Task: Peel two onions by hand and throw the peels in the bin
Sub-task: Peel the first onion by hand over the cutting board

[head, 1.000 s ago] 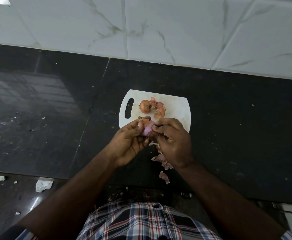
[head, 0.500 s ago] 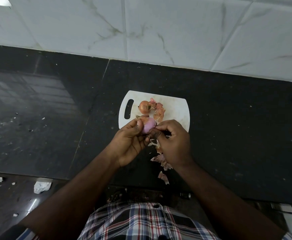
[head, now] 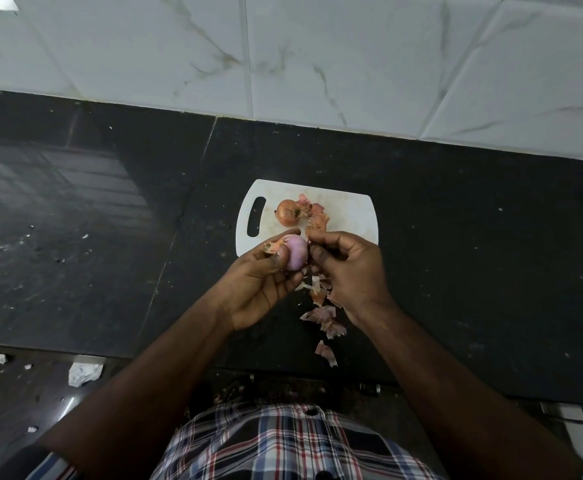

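Nearly bare: first onion on its last scraps of skin

Almost all the dry skin is off the onion [head: 296, 252] in hand; it shows smooth and pale purple, held just above the near edge of the board [head: 347, 211]. The left hand [head: 260, 284] cups it from below and the side, fingers closed round it, thumb across its left face. A tuft of orange skin [head: 272, 247] hangs on at the onion's left end, beside that thumb. The right hand [head: 348, 271] sits touching the onion's right side, its fingers curled in narrow; whether they pinch a strip of peel just now I cannot tell.

The second onion [head: 287, 212] lies on the board with its skin on, a few peels [head: 317, 216] just beside it. More peels [head: 324, 317] are strewn on the dark bench [head: 110, 220] under and behind the hands, toward the near edge.

By my reading, this is the close of the first peeling. The next move calls for the right fingertips to catch that last tuft at the end and pull it clear, while the left turns the onion to offer it. After that the bare onion goes down and the second comes up. No bin is in view, so the peels on board and bench will need gathering and carrying off later.
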### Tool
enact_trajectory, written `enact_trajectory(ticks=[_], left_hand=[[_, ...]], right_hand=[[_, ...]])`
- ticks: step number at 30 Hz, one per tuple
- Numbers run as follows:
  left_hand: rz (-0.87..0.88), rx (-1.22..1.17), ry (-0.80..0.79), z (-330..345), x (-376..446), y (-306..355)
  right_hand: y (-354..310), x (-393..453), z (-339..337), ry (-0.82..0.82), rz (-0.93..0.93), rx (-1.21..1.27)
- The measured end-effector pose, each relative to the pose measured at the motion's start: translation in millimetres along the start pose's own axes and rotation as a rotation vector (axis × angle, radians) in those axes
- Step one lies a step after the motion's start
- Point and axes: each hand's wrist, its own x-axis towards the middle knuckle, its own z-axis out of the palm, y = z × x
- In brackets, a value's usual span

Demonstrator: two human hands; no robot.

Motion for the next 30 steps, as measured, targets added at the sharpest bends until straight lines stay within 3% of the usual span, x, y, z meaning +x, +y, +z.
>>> enact_trajectory(ticks=[10,13,19,26,30], left_hand=[[-0.001,0.036,-0.050,-5.0,-0.2,-0.2],[0.012,0.076,-0.047,-9.5,-0.2,1.0],[0.023,0.215,-0.068,-8.4,-1.3,2.4],[0.048,0.312,-0.075,-6.0,-1.5,0.3],[0.048,0.352,-0.076,-5.4,-3.2,-0.5]], right_hand=[[1.8,3.3,-4.4,-0.056,-0.012,-0.043],[2.0,8.1,-12.5,-0.083,0.018,-0.173],[-13.1,7.9,-15.3,-0.305,-0.115,-0.467],[-10.5,12.8,-20.8,-0.275,-0.242,-0.558],[-6.1,16.6,-19.3,-0.216,-0.189,-0.551]])
